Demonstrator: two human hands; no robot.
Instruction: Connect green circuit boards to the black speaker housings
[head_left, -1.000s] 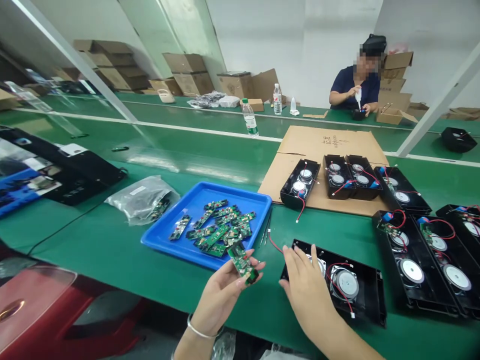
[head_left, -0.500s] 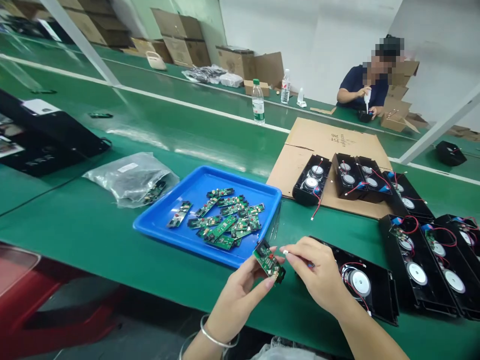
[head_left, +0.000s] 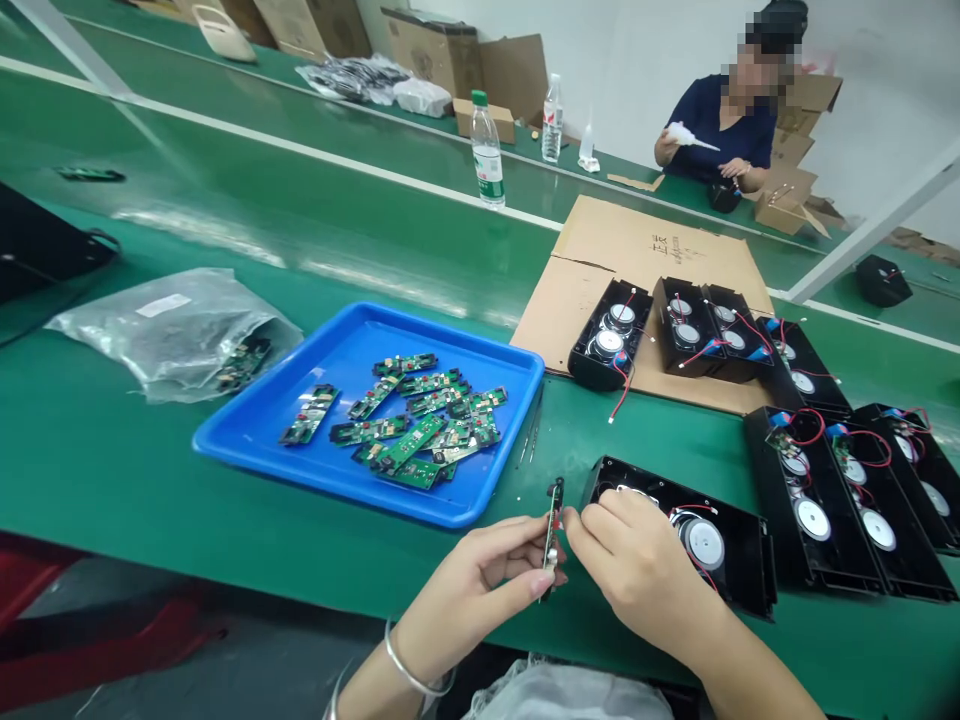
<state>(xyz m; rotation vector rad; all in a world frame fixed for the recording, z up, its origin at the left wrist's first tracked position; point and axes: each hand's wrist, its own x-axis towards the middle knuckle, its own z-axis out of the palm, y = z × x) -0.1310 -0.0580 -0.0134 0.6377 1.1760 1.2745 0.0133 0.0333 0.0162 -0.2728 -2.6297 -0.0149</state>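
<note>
Green table (head_left: 150, 490), pale wall (head_left: 637, 60) behind: left hand (head_left: 499, 575) pinches a circuit board (head_left: 553, 530), right hand (head_left: 637, 555) curls nearly closed, its hold unclear.

Circuit board (head_left: 554, 515), one: edge-on to us, faces mostly unreadable, lower part behind the left hand's (head_left: 491, 575) fingers.
Right hand (head_left: 637, 555): fingertips partly concealed; we cannot tell what they grip.
Near speaker case (head_left: 739, 555): one speaker mostly covered by that hand.
Loose boards (head_left: 411, 445), heaped: lower ones overlapped, count uncertain.
Clear bag (head_left: 180, 330): contents blurred to us.
Black box (head_left: 37, 245): cut by left edge.
Cardboard sheet (head_left: 600, 235): small print illegible.
Co-worker (head_left: 712, 115): face pixelated, black workpiece (head_left: 724, 195) too small to identify.
</note>
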